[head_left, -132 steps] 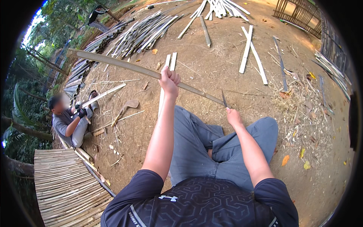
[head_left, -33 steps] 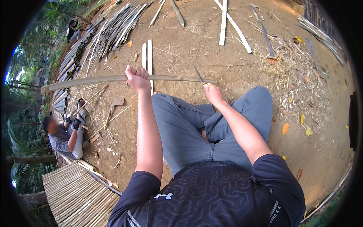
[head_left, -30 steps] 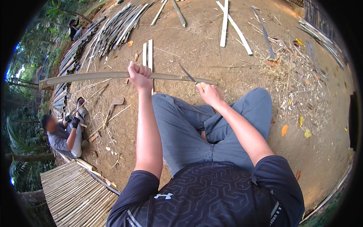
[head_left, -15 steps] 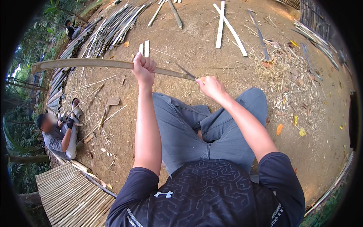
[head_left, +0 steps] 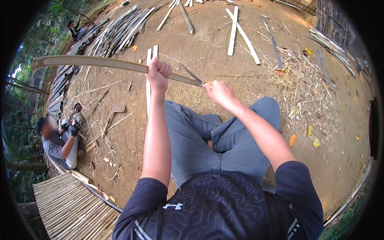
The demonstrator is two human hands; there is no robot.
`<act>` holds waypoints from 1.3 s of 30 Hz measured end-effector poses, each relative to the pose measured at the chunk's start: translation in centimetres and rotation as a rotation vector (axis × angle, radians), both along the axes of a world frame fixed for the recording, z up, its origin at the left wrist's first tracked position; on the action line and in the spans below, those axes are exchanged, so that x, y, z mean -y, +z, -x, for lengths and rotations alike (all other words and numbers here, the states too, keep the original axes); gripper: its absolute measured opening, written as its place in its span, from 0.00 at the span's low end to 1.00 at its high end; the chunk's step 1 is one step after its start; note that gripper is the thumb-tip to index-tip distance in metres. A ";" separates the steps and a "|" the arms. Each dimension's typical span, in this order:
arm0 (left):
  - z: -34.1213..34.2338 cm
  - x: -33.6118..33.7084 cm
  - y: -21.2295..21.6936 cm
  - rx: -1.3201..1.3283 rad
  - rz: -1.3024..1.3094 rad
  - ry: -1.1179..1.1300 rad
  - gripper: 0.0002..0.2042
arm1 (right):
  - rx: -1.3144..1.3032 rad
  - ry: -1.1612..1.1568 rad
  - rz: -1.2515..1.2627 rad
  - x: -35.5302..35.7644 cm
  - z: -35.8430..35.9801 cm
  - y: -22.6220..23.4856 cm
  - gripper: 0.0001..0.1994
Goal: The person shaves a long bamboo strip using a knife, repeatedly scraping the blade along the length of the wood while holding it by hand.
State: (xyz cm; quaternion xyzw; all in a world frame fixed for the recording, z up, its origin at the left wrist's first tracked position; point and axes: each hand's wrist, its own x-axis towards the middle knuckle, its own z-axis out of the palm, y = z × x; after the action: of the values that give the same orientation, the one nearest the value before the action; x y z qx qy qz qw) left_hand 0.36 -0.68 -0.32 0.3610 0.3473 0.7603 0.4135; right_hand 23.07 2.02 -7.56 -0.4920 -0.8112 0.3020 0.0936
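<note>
While the person sat cross-legged on the bare dirt ground (head_left: 224, 76), the left hand (head_left: 158, 74) was clenched in a fist around a long bamboo strip (head_left: 92, 62), gripping it near its right end so that most of its length ran out to the left, slightly bowed, above the ground. The right hand (head_left: 219, 92) was closed around the handle of a knife (head_left: 193, 76), whose thin dark blade slanted up and to the left and met the strip just beside the left fist. Both arms were stretched forward over the grey trousers (head_left: 208, 136). Two pale bamboo slats (head_left: 151, 60) lay side by side on the ground under the left hand. Farther off, several split bamboo pieces (head_left: 236, 28) lay crossed on the dirt, and a heap of bamboo poles (head_left: 116, 34) ran along the upper left. At the left edge another person (head_left: 60, 140) sat on the ground wearing dark gloves, near a woven bamboo panel (head_left: 68, 204).
</note>
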 end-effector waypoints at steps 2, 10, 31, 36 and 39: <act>-0.4 0.1 -0.1 -0.035 -0.020 -0.004 0.23 | -0.061 -0.001 -0.038 1.0 0.5 0.3 0.19; 0.6 -0.3 0.1 0.014 0.017 0.079 0.23 | -0.015 0.021 -0.088 -0.1 1.1 0.0 0.20; 3.3 1.6 -1.7 0.073 -0.008 0.162 0.22 | -0.045 0.076 -0.021 1.8 2.7 1.0 0.19; 3.3 1.2 -1.8 0.070 0.008 0.184 0.22 | -0.042 0.065 -0.187 0.9 2.7 -1.6 0.18; 3.7 1.2 -1.7 0.053 -0.011 0.198 0.23 | -0.079 0.084 -0.156 2.7 3.5 -0.6 0.18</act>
State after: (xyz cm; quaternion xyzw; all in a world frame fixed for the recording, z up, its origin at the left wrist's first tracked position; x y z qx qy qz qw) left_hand -3.39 -1.88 -2.01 0.3069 0.3657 0.8087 0.3435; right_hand 19.57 -0.66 -8.15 -0.4364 -0.8479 0.2606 0.1506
